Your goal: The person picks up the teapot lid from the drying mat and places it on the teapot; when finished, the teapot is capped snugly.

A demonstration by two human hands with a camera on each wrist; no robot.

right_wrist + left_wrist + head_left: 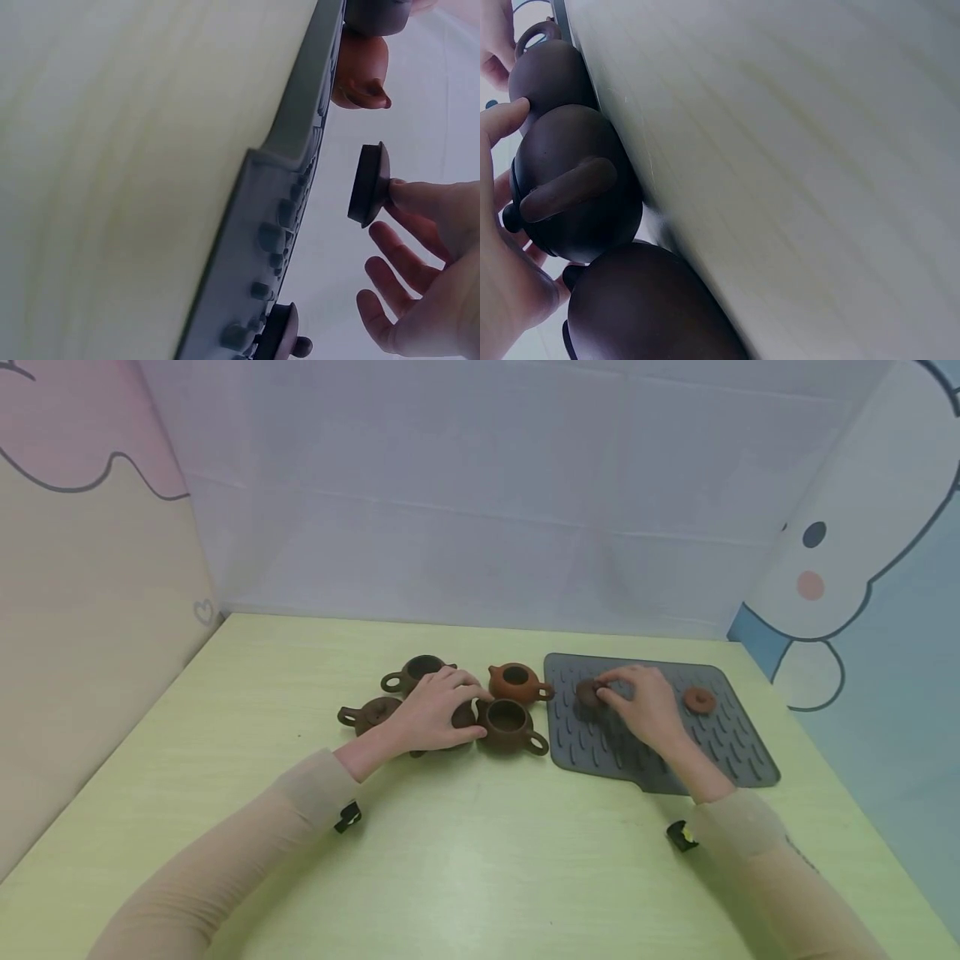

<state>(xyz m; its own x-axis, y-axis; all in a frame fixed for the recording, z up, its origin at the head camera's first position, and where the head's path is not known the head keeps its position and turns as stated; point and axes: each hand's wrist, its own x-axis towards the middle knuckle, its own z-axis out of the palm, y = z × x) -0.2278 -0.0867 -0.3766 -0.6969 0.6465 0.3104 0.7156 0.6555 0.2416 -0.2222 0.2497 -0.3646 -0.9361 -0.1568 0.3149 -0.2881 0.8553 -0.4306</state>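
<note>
My left hand (438,710) reaches over a dark lidded teapot (577,187). Its thumb and index finger hold the left side of an open dark brown teapot (506,739), whose handle points right. Over the grey ridged mat (592,756), my right hand (648,706) pinches a dark brown lid (369,184) between thumb and fingers. In the right wrist view that lid is raised off the mat, while the other fingers are loosely bent. A second, reddish-brown lid (700,700) lies on the mat to the right.
An open reddish teapot (516,685) stands behind the held one, close to the mat's left edge. Left of my left hand are an open dark teapot (420,670) and a lidded brown one (371,717). A pale cloth (480,527) hangs behind the table (450,860).
</note>
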